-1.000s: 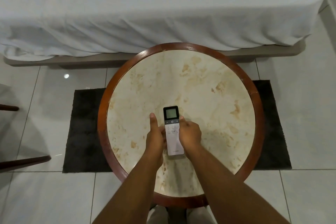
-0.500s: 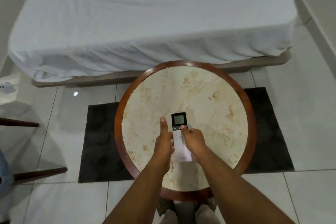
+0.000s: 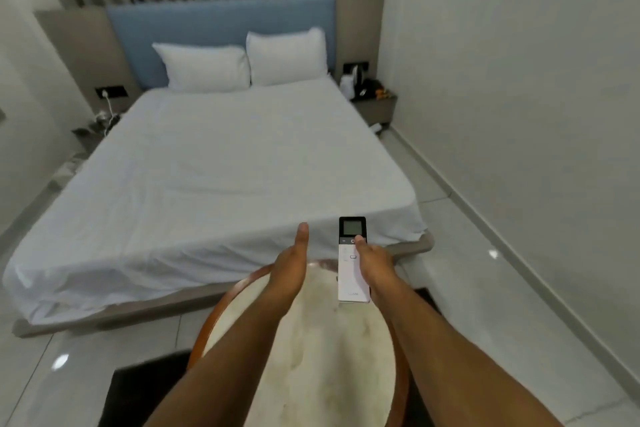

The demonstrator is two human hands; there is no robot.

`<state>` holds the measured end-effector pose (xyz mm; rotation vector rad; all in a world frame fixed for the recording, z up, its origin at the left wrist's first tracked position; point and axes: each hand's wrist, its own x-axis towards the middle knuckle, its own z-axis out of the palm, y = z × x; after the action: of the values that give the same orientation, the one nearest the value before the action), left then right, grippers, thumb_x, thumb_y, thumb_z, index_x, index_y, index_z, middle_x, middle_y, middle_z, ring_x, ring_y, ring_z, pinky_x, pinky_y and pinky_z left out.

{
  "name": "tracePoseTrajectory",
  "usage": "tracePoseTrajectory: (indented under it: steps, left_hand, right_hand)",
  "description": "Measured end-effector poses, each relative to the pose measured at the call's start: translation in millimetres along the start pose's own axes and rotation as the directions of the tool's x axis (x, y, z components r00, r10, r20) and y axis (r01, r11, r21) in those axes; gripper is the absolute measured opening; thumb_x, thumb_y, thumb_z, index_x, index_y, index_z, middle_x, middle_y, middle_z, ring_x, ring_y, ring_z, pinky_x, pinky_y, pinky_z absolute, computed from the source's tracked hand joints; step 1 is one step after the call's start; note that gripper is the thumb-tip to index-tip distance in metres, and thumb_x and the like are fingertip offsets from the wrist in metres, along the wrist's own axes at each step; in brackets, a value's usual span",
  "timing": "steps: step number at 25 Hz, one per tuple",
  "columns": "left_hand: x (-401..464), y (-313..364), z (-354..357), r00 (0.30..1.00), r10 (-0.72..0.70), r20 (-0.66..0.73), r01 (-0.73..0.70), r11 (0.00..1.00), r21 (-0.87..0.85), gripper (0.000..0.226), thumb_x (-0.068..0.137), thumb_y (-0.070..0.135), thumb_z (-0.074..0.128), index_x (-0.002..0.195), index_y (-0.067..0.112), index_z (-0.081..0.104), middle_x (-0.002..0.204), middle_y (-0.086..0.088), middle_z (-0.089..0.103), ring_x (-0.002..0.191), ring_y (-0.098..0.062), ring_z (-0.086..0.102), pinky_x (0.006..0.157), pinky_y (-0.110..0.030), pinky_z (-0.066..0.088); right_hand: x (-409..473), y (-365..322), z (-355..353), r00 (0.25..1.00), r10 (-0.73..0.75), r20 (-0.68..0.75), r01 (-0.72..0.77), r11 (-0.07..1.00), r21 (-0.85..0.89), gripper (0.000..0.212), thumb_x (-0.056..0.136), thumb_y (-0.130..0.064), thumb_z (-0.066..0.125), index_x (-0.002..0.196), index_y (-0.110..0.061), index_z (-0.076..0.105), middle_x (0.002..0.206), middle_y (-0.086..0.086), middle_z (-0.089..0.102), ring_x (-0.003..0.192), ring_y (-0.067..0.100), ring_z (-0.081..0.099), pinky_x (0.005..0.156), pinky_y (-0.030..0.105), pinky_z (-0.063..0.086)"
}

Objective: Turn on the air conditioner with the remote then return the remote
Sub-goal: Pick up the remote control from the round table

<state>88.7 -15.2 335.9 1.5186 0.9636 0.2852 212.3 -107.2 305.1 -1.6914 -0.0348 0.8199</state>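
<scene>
The white remote (image 3: 350,274) with a dark screen at its top is raised above the round marble table (image 3: 311,350), pointing away from me toward the bed. My right hand (image 3: 375,265) grips it from the right side, thumb resting on the button row just below the screen. My left hand (image 3: 292,265) is beside the remote on the left, apart from it, thumb stretched forward and holding nothing. No air conditioner is in view.
A bed with white sheets (image 3: 221,177) and two pillows (image 3: 242,62) fills the room ahead. Nightstands stand at the left (image 3: 93,128) and right (image 3: 374,104) of the headboard. A dark rug (image 3: 138,392) lies under the table on white tiles.
The remote has been lifted off the table and held up in my right hand. My left hand has let go of it. My view has tilted up from the tabletop to the whole bed.
</scene>
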Motion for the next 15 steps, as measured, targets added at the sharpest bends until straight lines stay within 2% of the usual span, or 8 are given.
tracePoseTrajectory:
  steps: [2, 3, 6, 9, 11, 13, 14, 15]
  left_hand:
    - [-4, 47, 1, 0.997, 0.081, -0.011, -0.081, 0.995, 0.058, 0.092, 0.075, 0.085, 0.022, 0.128, 0.017, 0.055, 0.125, -0.004, 0.057, 0.106, -0.02, 0.05, 0.094, -0.036, 0.035]
    - [-6, 66, 3, 0.993, 0.12, -0.014, -0.119, 0.99, 0.081, 0.091, 0.073, 0.086, 0.021, 0.122, 0.018, 0.057, 0.122, -0.003, 0.057, 0.106, -0.02, 0.048, 0.094, -0.037, 0.034]
    - [-25, 136, 18, 0.957, 0.288, 0.037, -0.29, 0.945, 0.149, 0.073, 0.063, 0.089, 0.016, 0.083, 0.03, 0.054, 0.09, 0.007, 0.054, 0.083, -0.014, 0.049, 0.083, -0.035, 0.035]
    - [-41, 201, 35, 0.882, 0.467, 0.063, -0.469, 0.856, 0.218, 0.068, 0.056, 0.092, 0.016, 0.071, 0.032, 0.044, 0.071, 0.012, 0.045, 0.066, -0.008, 0.043, 0.066, -0.031, 0.037]
    - [-53, 239, 46, 0.804, 0.587, 0.094, -0.589, 0.766, 0.258, 0.065, 0.054, 0.096, 0.015, 0.066, 0.037, 0.039, 0.07, 0.015, 0.045, 0.07, -0.011, 0.046, 0.07, -0.034, 0.037]
    - [-64, 273, 55, 0.702, 0.704, 0.109, -0.698, 0.649, 0.301, 0.077, 0.052, 0.099, 0.012, 0.073, 0.035, 0.049, 0.078, 0.009, 0.056, 0.085, -0.021, 0.054, 0.082, -0.039, 0.041]
    - [-68, 288, 59, 0.646, 0.755, 0.111, -0.743, 0.589, 0.316, 0.093, 0.053, 0.1, 0.012, 0.088, 0.028, 0.06, 0.095, 0.0, 0.065, 0.099, -0.028, 0.056, 0.093, -0.044, 0.042]
    - [-72, 304, 64, 0.599, 0.793, 0.115, -0.773, 0.535, 0.341, 0.109, 0.055, 0.099, 0.012, 0.114, 0.02, 0.06, 0.121, -0.008, 0.063, 0.118, -0.032, 0.052, 0.103, -0.046, 0.037]
  right_hand:
    - [-15, -52, -28, 0.996, -0.084, -0.008, 0.084, 0.994, 0.071, 0.041, 0.096, -0.044, 0.051, 0.094, -0.004, 0.061, 0.095, 0.021, 0.069, 0.086, 0.04, 0.069, 0.079, 0.049, 0.057]
    - [-22, -72, -40, 0.993, -0.121, -0.007, 0.121, 0.988, 0.091, 0.042, 0.095, -0.044, 0.053, 0.097, -0.003, 0.062, 0.099, 0.023, 0.071, 0.09, 0.043, 0.07, 0.08, 0.051, 0.058]
    - [-56, -132, -83, 0.96, -0.274, -0.058, 0.28, 0.946, 0.164, 0.038, 0.093, -0.043, 0.058, 0.101, -0.007, 0.064, 0.093, 0.02, 0.077, 0.082, 0.04, 0.074, 0.068, 0.043, 0.061]
    - [-91, -185, -124, 0.913, -0.379, -0.147, 0.404, 0.889, 0.215, 0.032, 0.094, -0.04, 0.057, 0.098, -0.008, 0.061, 0.086, 0.021, 0.077, 0.07, 0.036, 0.074, 0.059, 0.04, 0.061]
    - [-115, -216, -151, 0.877, -0.436, -0.204, 0.476, 0.849, 0.23, 0.031, 0.095, -0.037, 0.057, 0.101, -0.007, 0.059, 0.094, 0.026, 0.074, 0.076, 0.039, 0.074, 0.065, 0.044, 0.061]
    - [-144, -243, -178, 0.831, -0.499, -0.244, 0.551, 0.799, 0.242, 0.029, 0.096, -0.035, 0.055, 0.104, -0.007, 0.058, 0.088, 0.025, 0.074, 0.069, 0.037, 0.074, 0.061, 0.04, 0.06]
    - [-159, -255, -191, 0.805, -0.529, -0.267, 0.587, 0.773, 0.239, 0.027, 0.096, -0.033, 0.055, 0.103, -0.008, 0.059, 0.082, 0.022, 0.075, 0.063, 0.035, 0.073, 0.057, 0.038, 0.059]
    - [-176, -267, -203, 0.776, -0.559, -0.291, 0.624, 0.748, 0.227, 0.025, 0.095, -0.031, 0.055, 0.102, -0.008, 0.059, 0.075, 0.02, 0.076, 0.059, 0.034, 0.073, 0.054, 0.036, 0.058]
